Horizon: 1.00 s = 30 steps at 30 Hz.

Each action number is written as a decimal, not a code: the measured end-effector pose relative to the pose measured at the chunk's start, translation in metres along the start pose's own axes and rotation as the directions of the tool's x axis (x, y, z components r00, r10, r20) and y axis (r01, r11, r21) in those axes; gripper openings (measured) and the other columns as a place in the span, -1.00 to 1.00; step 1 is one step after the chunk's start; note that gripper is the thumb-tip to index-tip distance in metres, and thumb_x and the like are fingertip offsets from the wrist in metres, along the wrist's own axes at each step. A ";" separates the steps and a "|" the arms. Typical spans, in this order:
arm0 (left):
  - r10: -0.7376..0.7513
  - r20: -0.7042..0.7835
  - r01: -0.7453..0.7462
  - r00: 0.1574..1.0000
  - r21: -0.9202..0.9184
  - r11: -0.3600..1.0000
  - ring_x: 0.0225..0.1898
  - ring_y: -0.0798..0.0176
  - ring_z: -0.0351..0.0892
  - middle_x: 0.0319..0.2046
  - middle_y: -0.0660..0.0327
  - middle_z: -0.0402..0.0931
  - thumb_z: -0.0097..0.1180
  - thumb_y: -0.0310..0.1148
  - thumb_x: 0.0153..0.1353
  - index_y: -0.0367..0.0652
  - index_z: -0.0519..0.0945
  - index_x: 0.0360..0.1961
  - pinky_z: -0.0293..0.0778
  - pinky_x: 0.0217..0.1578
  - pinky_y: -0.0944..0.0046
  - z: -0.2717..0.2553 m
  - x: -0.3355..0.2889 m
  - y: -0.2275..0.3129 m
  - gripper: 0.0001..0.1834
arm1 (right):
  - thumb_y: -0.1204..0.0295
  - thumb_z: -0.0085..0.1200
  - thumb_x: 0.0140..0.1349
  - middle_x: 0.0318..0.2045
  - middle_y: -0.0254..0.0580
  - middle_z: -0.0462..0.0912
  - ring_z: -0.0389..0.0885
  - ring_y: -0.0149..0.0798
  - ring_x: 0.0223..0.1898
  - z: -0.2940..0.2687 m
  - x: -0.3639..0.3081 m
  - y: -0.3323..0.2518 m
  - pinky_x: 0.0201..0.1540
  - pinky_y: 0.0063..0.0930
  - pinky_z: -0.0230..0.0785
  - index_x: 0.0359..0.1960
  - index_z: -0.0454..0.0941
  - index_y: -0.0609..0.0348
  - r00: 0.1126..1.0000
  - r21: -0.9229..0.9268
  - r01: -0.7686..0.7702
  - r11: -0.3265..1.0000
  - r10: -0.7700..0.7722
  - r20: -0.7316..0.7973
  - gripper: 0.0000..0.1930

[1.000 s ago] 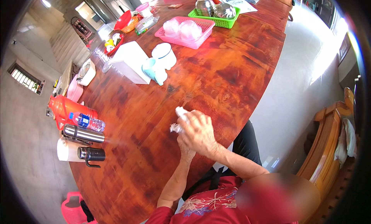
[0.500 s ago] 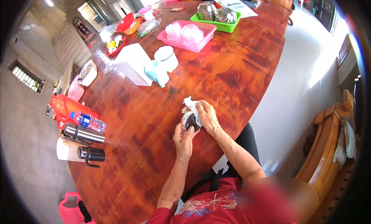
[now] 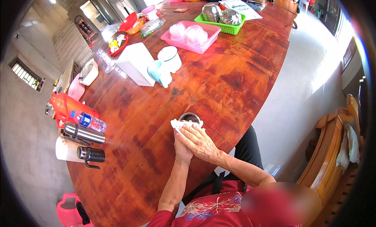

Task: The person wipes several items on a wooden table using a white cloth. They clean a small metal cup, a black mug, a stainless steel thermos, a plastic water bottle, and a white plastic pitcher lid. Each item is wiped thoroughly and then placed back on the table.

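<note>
Filling most of the view, a reddish-brown wooden table (image 3: 231,66); wooden bench (image 3: 325,164) off to the right. On the table, far side: pink basket (image 3: 185,45) with pale pink round items, green basket (image 3: 232,29) with two shiny steel bowls. White box (image 3: 136,66) nearer, two mugs (image 3: 169,59) just beside it. Left edge: red flask (image 3: 74,109), steel flask (image 3: 85,133), water bottle (image 3: 91,121).

Near the middle, in front of the person: right hand (image 3: 199,144) laid over left hand (image 3: 182,149). Just past the fingers, a round dark dish (image 3: 190,117) with a silvery rim, over the near part of the table. Visible face points upward; shows as an oval, longer left to right, near part covered by a white cloth (image 3: 178,124).

Right fingers nearly straight, close together, flat on cloth and left hand; whether they pinch the cloth, can't tell. Left fingers mostly hidden, grip unclear.

Versus half a second ago: hands were on opposite sides of the dish, left thumb on its dark face; now right has crossed over left, cloth moved from the far right side to the near rim.
</note>
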<state>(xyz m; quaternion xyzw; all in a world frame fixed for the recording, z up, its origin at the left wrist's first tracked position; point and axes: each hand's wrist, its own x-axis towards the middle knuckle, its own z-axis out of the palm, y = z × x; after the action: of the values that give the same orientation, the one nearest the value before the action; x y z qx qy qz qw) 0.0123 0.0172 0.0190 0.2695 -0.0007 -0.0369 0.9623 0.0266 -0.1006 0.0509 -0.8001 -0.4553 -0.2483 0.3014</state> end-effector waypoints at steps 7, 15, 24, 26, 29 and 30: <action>0.120 0.000 -0.120 0.993 0.034 0.992 0.34 0.27 0.11 0.29 0.37 0.16 -0.41 0.12 0.41 0.07 0.13 0.34 0.13 0.31 0.10 0.015 0.002 -0.010 -0.41 | 0.35 0.03 0.03 -0.02 -0.12 0.51 0.43 -0.11 0.10 0.005 0.036 0.014 0.21 -0.15 0.17 0.12 0.36 0.22 0.998 -0.325 0.035 0.945 -0.013 0.068 -0.46; 0.048 -0.056 -0.047 0.997 0.016 0.999 0.35 0.18 0.10 0.34 0.21 0.11 -0.35 0.06 0.41 -0.06 0.11 0.35 0.08 0.33 0.06 0.028 0.004 -0.008 -0.39 | 0.61 -0.11 0.15 -0.28 -0.03 0.57 0.53 0.14 -0.17 0.014 0.042 0.047 -0.09 -0.13 0.44 -0.06 0.37 0.20 0.799 0.373 -0.532 0.760 0.596 -0.075 -0.71; 0.088 -0.036 -0.089 0.995 -0.013 0.996 0.27 0.15 0.25 0.24 0.15 0.31 -0.36 0.06 0.42 -0.16 0.29 0.25 0.13 0.30 0.07 0.020 0.002 -0.005 -0.41 | 0.54 -0.08 0.10 0.13 0.35 0.31 0.35 0.27 0.13 0.006 -0.011 0.009 0.18 -0.10 0.28 0.16 0.25 0.50 0.921 -0.034 -0.376 0.926 0.370 -0.118 -0.46; 0.087 -0.053 -0.090 0.995 -0.046 0.995 0.21 0.11 0.34 0.17 0.09 0.38 -0.41 0.07 0.42 -0.20 0.35 0.20 0.18 0.28 0.08 0.030 0.000 0.000 -0.39 | 0.53 -0.07 0.08 0.11 0.34 0.33 0.34 0.27 0.15 -0.009 -0.019 -0.002 0.18 -0.11 0.29 0.10 0.35 0.43 0.960 -0.061 -0.278 0.959 0.275 -0.063 -0.51; 0.002 -0.068 -0.005 0.998 -0.044 0.999 0.15 -0.05 0.40 0.16 -0.06 0.37 -0.37 0.13 0.39 -0.23 0.31 0.22 0.30 0.19 -0.02 0.016 0.001 0.004 -0.33 | 0.49 -0.02 0.04 -0.02 0.11 0.46 0.47 0.10 0.01 -0.028 -0.036 -0.003 -0.03 -0.21 0.45 -0.06 0.52 0.25 0.991 -0.012 -0.115 0.993 0.115 0.073 -0.63; -0.028 -0.003 0.028 1.000 -0.082 0.996 0.08 -0.10 0.45 0.14 -0.12 0.38 -0.32 0.14 0.37 -0.21 0.29 0.23 0.38 0.11 -0.07 0.012 0.000 0.004 -0.33 | 0.48 0.01 0.02 -0.07 0.03 0.50 0.52 0.03 -0.05 -0.037 -0.037 -0.004 -0.10 -0.24 0.50 -0.12 0.57 0.19 0.988 0.040 -0.074 0.996 0.068 0.138 -0.67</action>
<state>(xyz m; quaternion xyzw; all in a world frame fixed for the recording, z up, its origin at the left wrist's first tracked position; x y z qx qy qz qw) 0.0120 0.0146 0.0319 0.2297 0.0064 -0.0499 0.9720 0.0013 -0.1462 0.0527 -0.8239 -0.4516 -0.1717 0.2961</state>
